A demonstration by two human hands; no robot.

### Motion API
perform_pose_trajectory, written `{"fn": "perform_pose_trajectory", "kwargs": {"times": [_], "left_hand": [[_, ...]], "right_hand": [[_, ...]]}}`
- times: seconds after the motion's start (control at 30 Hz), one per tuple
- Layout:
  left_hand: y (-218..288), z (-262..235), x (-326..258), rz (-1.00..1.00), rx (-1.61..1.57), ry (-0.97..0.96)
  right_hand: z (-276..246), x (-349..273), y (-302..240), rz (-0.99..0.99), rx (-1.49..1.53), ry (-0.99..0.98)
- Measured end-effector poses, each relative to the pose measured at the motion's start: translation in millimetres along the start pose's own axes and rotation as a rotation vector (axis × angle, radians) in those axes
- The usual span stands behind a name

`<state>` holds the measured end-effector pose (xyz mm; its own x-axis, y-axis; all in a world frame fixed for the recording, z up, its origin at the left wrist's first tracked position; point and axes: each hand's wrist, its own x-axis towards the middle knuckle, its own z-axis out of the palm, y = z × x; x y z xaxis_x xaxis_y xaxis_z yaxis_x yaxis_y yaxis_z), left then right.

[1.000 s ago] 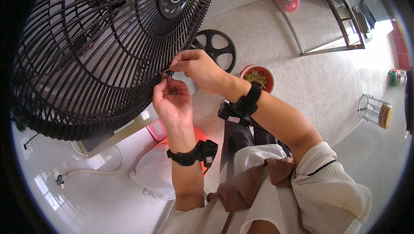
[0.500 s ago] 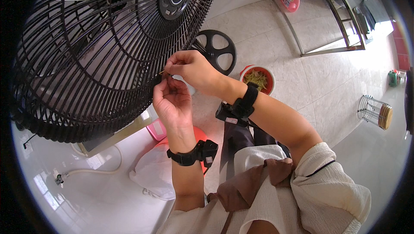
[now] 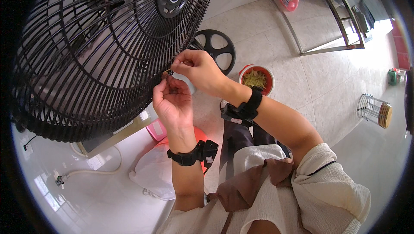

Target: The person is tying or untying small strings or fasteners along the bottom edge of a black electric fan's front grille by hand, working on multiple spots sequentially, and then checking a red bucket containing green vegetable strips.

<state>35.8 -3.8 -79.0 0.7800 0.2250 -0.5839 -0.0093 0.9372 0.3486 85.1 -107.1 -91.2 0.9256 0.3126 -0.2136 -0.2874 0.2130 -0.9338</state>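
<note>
A black fan with a round wire grille (image 3: 108,61) fills the upper left, its rim next to both hands. My right hand (image 3: 196,68) pinches a thin tan stick-like piece (image 3: 168,70) between thumb and finger, its tip at the rim. Just below, my left hand (image 3: 174,104) has its palm turned up and its fingers curled, thumb and fingertips closed at the rim. Something small and brown shows at those fingertips, too small to name. Both wrists wear black straps with small boxes.
The fan's round black base (image 3: 220,48) stands on the tiled floor. Beside it is a red-and-white bucket (image 3: 271,78) with green scraps inside. A metal-framed table (image 3: 345,18) stands far right, stacked stools (image 3: 375,111) at right. A white plastic bag (image 3: 151,169) lies near my left forearm.
My right hand has drawn slightly right, away from the left fingertips, showing more of the tan piece. The fan grille has shifted a little left. My left hand stays almost in place.
</note>
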Motion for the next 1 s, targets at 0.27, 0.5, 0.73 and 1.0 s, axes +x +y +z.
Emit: {"fn": "perform_pose_trajectory", "kwargs": {"times": [0.27,0.5,0.73,1.0], "left_hand": [[-14.7,-6.1,-0.4,0.041,0.223,-0.027],[-97.4,-34.2,6.1,-0.203,0.48,0.006],[-223.4,-115.7,40.7,-0.61,0.711,0.102],[-324.5,-214.4,94.0,-0.871,0.967,0.199]], "right_hand": [[-30.7,-14.1,5.1,-0.023,0.009,0.076],[-139.5,-70.3,50.2,0.096,0.027,0.329],[-241.2,-150.3,168.7,0.306,0.043,0.681],[-290.4,-183.0,276.9,0.579,0.153,0.713]]}}
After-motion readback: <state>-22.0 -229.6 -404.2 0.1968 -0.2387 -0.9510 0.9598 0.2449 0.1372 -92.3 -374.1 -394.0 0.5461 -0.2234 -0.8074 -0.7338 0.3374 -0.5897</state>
